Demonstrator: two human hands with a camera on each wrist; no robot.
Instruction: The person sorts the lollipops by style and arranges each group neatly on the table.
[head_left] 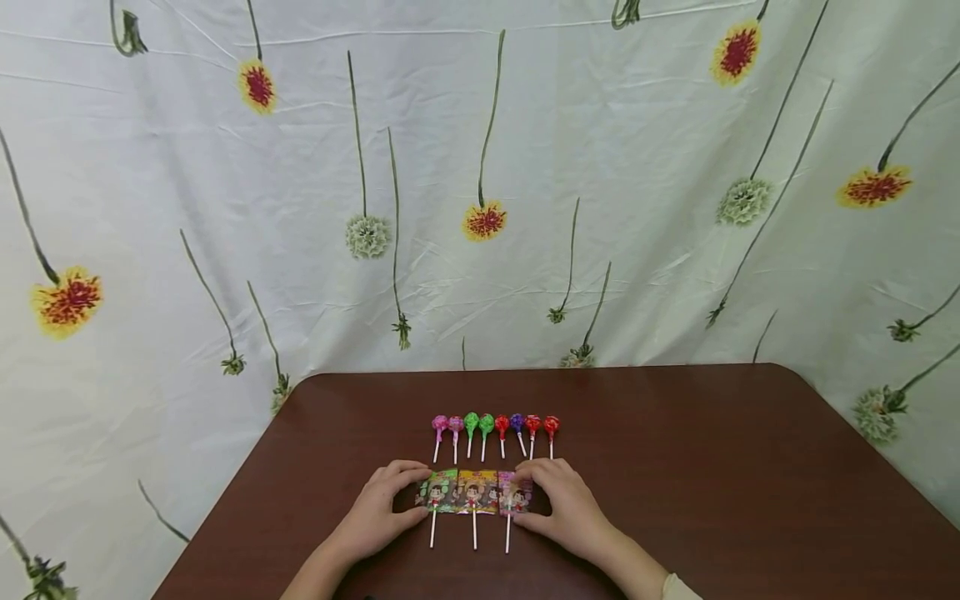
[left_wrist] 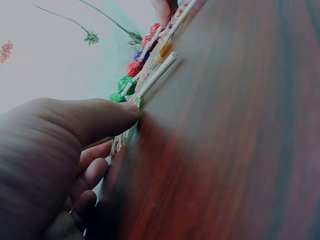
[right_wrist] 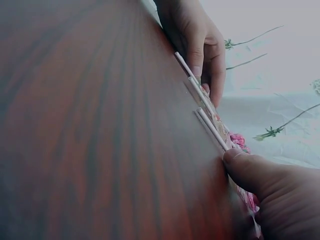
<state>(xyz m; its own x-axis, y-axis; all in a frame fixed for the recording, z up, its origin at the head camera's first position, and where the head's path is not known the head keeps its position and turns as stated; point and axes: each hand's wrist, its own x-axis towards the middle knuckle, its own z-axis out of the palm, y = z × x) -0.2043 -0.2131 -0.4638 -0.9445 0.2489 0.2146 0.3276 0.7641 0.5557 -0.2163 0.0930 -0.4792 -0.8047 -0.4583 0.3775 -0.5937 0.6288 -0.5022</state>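
Observation:
Three flat-wrapped lollipops lie side by side on the table, sticks towards me: a green one (head_left: 442, 482), an orange one (head_left: 477, 487) and a pink one (head_left: 516, 498). At the left end, my left hand (head_left: 381, 510) holds the green lollipop's wrapper between thumb and forefinger, at its top and bottom edges. Opposite it, my right hand (head_left: 564, 507) holds the pink lollipop the same way, its thumb (right_wrist: 245, 165) close by the stick. In the left wrist view the left thumb (left_wrist: 110, 116) touches the green wrapper's edge. The wrappers partly overlap or touch.
Behind the wrapped ones stretches a row of several round lollipops: pink (head_left: 439, 423), green (head_left: 471, 421), red (head_left: 551, 426) and purple (head_left: 517, 422). They lie on a dark brown table (head_left: 675, 442). A flower-patterned white cloth (head_left: 637, 167) hangs beyond its far edge.

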